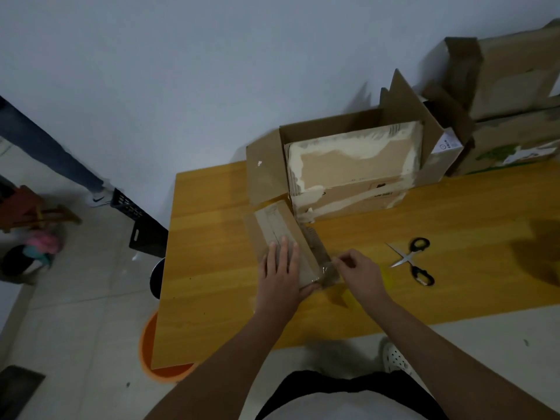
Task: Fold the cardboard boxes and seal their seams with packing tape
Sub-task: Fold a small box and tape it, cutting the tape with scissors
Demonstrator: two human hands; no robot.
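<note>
A small cardboard box is pressed flat onto the table by the left hand, fingers straight. Clear tape at its near right end is pinched by the right hand. Scissors lie open to the right.

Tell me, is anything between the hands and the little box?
No. The left hand lies flat on the small box, and the right hand pinches clear tape at its near corner. The scissors lie off to the right.
</note>
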